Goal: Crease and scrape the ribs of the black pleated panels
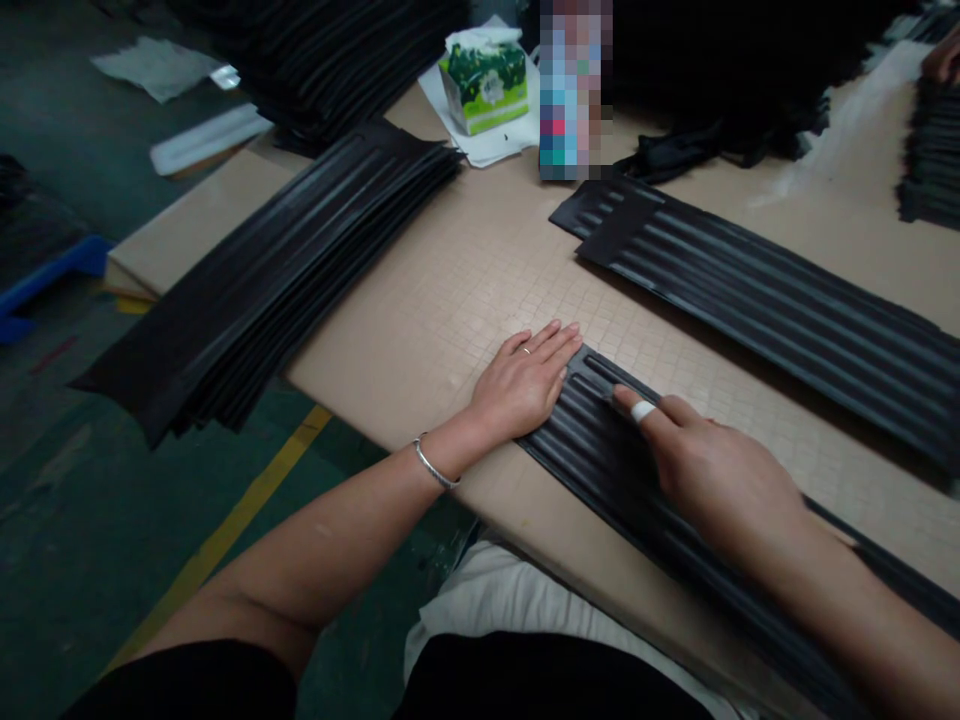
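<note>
Pressing seems underway: the ribbed black strip is pinned on the table by the open left hand. Whether anything's gripped by the right hand can't be told; even pressure's probably needed.

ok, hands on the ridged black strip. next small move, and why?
I'd probably draw the right hand a little way down the ridged black strip, toward the body. The left hand lies flat at the far end, so it can likely anchor the strip, and the right fingertip is at the ridges close by.
</note>
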Demonstrator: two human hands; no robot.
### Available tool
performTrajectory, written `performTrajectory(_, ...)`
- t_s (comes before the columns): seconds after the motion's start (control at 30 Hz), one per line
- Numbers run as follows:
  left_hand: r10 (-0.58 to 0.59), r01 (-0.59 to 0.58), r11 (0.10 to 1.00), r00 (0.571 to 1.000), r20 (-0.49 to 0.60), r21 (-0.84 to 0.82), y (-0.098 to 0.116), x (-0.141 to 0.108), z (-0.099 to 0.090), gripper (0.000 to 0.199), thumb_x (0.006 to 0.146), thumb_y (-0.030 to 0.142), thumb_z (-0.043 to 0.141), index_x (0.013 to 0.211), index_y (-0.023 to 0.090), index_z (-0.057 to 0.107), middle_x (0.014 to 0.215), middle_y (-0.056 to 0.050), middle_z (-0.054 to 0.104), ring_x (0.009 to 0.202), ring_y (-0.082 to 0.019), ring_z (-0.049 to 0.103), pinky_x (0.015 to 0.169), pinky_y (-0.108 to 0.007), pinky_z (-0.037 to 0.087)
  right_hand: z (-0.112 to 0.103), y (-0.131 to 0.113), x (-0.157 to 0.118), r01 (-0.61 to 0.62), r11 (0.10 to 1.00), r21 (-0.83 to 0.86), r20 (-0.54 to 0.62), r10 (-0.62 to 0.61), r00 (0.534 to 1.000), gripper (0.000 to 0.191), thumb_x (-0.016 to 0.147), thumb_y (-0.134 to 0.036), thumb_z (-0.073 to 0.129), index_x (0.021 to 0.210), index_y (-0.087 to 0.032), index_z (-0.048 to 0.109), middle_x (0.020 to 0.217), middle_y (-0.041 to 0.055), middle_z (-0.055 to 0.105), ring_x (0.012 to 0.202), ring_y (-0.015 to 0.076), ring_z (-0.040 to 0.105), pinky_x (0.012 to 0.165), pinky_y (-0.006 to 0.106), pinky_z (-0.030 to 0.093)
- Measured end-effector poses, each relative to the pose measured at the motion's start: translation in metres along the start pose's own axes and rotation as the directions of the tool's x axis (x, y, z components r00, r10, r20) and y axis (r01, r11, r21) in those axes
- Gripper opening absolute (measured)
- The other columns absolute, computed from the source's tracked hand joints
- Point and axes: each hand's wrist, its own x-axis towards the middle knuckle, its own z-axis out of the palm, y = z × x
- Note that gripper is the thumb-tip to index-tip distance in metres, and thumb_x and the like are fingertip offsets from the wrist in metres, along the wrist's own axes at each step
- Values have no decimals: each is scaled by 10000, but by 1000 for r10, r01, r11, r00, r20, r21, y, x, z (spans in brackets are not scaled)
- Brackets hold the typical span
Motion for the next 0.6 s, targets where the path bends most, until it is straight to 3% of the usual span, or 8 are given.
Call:
performTrajectory(0.13,12,-12,1000,1000,-14,5,-2,0,3,516,1060,257,352,1569,200,419,1675,-28,351,1579,-191,274,1261,-436,276,-8,-57,34,-41,995,-87,18,42,999,622,1014,-95,290,1622,-220,338,1180,129,650,779,222,711,533,310,518)
performTrajectory(0.27,26,-27,1000,998,-52,-10,-4,-1,6,523,1060,253,336,1576,218,414,1664,-26,371,1567,-197,307,1260,-433,282,-11,-75,43,-109,989,-100,1,109,994,578,1057,-153,215,1614,-221,357,1181,138,642,822,233,712,561,327,555)
performTrajectory(0.43,50,-52,998,996,-69,-27,-10,1,9,542,1061,286,331,1588,182,397,1658,-60,377,1557,-243,332,1250,-486,293,-9,-55,12,-112,991,-78,56,117,992,588,1056,-141,228,1627,-237,327,1197,127,641,832,228,701,580,337,570)
performTrajectory(0.6,68,-70,997,996,-58,-22,-15,3,10,550,1068,322,309,1606,220,367,1670,-49,357,1558,-249,327,1241,-498,296,6,-7,-63,-112,981,-159,159,138,978,693,978,-44,321,1637,-260,306,1141,97,649,800,223,692,610,346,580)
